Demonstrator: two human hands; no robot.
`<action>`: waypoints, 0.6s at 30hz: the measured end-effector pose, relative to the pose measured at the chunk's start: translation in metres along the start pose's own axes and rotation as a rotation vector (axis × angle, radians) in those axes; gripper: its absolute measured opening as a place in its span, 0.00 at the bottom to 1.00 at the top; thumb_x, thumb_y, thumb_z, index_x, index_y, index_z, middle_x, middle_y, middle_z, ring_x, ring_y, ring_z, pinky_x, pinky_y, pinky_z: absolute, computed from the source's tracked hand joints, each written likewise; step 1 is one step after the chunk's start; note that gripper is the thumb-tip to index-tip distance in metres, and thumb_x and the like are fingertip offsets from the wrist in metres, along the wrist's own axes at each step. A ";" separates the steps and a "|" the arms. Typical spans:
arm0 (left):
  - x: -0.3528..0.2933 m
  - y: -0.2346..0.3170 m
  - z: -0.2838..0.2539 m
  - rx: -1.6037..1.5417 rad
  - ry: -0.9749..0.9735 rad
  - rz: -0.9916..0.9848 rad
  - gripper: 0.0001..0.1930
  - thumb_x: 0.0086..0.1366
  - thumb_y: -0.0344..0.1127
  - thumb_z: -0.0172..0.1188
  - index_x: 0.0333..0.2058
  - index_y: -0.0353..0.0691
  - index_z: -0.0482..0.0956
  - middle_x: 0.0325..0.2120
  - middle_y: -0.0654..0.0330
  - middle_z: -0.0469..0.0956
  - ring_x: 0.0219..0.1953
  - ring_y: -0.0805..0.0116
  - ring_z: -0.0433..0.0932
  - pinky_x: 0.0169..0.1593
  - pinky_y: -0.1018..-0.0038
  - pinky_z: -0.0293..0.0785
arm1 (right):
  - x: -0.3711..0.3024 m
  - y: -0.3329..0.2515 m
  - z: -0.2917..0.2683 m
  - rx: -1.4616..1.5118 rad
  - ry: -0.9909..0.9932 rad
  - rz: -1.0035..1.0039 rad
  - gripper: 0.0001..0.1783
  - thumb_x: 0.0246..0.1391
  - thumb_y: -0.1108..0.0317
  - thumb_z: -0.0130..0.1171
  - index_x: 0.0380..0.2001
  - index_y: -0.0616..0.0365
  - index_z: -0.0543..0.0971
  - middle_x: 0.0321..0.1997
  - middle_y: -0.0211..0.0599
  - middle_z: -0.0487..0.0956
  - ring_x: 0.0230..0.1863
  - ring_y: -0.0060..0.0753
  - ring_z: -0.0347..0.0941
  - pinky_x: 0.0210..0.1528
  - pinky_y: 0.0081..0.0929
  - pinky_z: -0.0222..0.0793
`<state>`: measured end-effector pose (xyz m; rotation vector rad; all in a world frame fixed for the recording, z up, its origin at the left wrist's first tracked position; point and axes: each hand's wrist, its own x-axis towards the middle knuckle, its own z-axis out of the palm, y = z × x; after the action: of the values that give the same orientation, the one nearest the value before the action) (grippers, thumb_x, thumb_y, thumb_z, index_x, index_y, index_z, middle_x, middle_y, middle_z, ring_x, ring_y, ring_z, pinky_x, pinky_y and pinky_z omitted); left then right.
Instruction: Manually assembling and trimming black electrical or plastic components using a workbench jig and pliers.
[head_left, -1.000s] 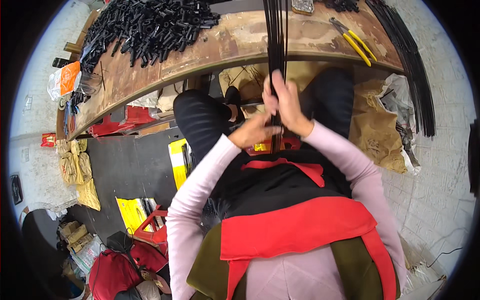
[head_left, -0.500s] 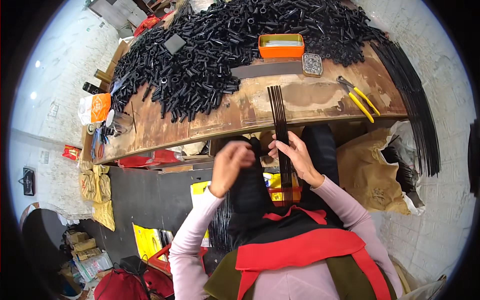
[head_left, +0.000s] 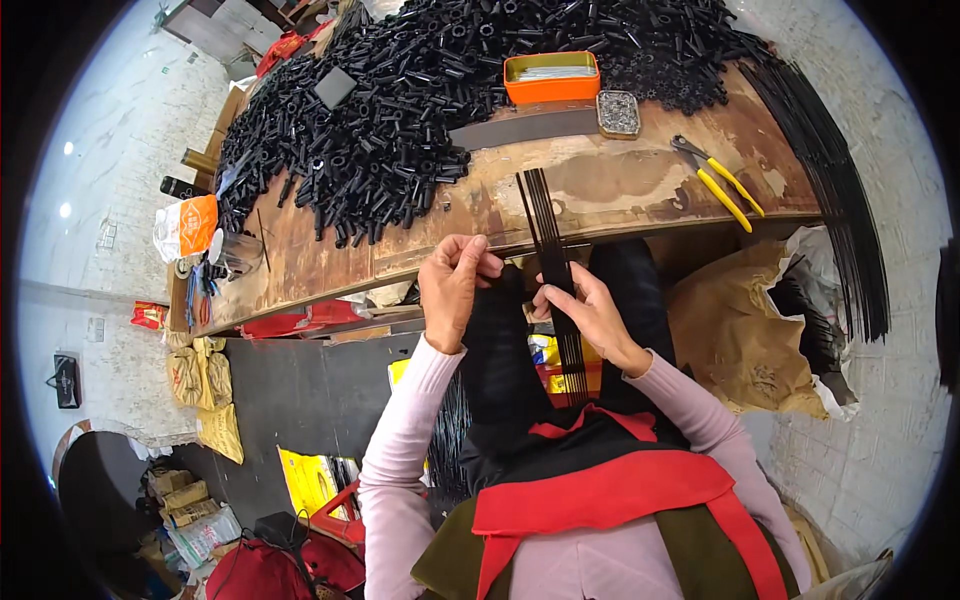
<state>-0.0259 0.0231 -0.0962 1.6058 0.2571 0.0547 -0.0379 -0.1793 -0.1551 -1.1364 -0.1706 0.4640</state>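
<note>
A fanned row of several thin black rods (head_left: 545,232) stands upright over my lap, its upper ends reaching above the table's front edge. My right hand (head_left: 588,315) is closed around the row at about mid-length, the thumb lying across the front. To its left, apart from the rods, my left hand (head_left: 452,285) is raised at the table edge with thumb and fingertips pinched together. Whatever sits in that pinch, if anything, is too small to make out. The rods' lower ends come down by my red-trimmed black apron (head_left: 600,500).
Black tubular parts (head_left: 400,110) are heaped across the wooden table (head_left: 640,195). Nearer me are an orange tin (head_left: 550,92), a small clear box (head_left: 618,114) of metal bits and yellow-handled pliers (head_left: 725,190). Long black rods (head_left: 830,180) overhang the right end, above a brown sack (head_left: 735,335).
My left hand, blurred before, has risen slightly and now shows a still pinch. The rods' upper ends lean a little further left; my right hand keeps its hold.
</note>
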 end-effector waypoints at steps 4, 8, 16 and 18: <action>-0.008 0.003 -0.001 0.508 0.154 0.275 0.13 0.71 0.38 0.56 0.41 0.32 0.79 0.31 0.59 0.82 0.31 0.72 0.79 0.35 0.77 0.74 | -0.001 0.001 -0.002 0.024 -0.056 0.013 0.13 0.66 0.68 0.53 0.49 0.65 0.73 0.36 0.36 0.79 0.37 0.26 0.78 0.44 0.25 0.75; -0.003 0.043 0.009 0.493 0.240 0.600 0.19 0.73 0.37 0.53 0.56 0.31 0.72 0.45 0.54 0.79 0.43 0.68 0.78 0.48 0.72 0.73 | -0.002 0.000 0.000 0.056 -0.061 0.014 0.17 0.70 0.63 0.48 0.50 0.67 0.72 0.36 0.37 0.79 0.37 0.27 0.77 0.45 0.25 0.75; -0.029 0.096 0.051 0.081 -0.445 0.297 0.28 0.75 0.43 0.47 0.67 0.33 0.58 0.51 0.50 0.77 0.54 0.66 0.75 0.62 0.71 0.64 | 0.002 0.012 -0.007 0.324 -0.018 0.186 0.37 0.71 0.42 0.33 0.53 0.70 0.72 0.41 0.48 0.79 0.42 0.40 0.80 0.47 0.34 0.78; -0.084 0.116 0.056 -0.210 -0.459 0.330 0.25 0.71 0.30 0.51 0.64 0.32 0.62 0.54 0.51 0.75 0.55 0.64 0.75 0.57 0.73 0.70 | -0.020 -0.016 0.008 -0.073 0.025 0.078 0.19 0.66 0.61 0.54 0.47 0.70 0.75 0.36 0.41 0.80 0.35 0.32 0.81 0.40 0.26 0.80</action>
<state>-0.0819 -0.0522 0.0256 1.3930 -0.3597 -0.0336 -0.0548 -0.1865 -0.1354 -1.2233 -0.1224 0.5152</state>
